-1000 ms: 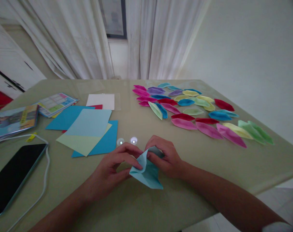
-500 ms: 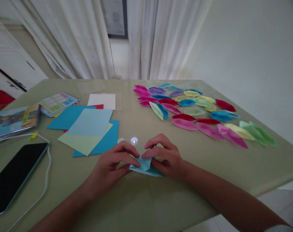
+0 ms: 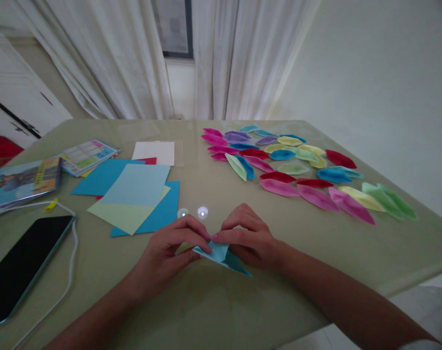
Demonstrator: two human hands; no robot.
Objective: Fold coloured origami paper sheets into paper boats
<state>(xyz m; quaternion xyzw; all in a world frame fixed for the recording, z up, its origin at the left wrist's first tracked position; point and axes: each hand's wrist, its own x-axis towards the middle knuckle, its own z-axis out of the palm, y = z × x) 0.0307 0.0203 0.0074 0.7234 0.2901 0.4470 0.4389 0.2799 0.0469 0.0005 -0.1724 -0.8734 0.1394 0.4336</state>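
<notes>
My left hand (image 3: 168, 250) and my right hand (image 3: 248, 238) meet near the front middle of the table (image 3: 213, 311), fingertips pinched together on a small light blue folded paper (image 3: 221, 255). The paper lies low against the tabletop, its pointed end sticking out to the right under my right hand. Both hands are closed on it. A spread of several folded paper boats (image 3: 297, 167) in pink, red, blue, yellow, green and purple lies on the far right half of the table.
Loose sheets of blue, light blue and pale green paper (image 3: 133, 194) lie left of centre, with a white sheet (image 3: 153, 151) behind. A dark phone (image 3: 22, 265) with a white cable (image 3: 66, 287) sits at the left front. Booklets (image 3: 22, 180) lie at the far left. Curtains hang behind.
The light blue paper, held up and partly open a second ago, has been pressed down flatter against the table. My fingertips have come together over its top.
</notes>
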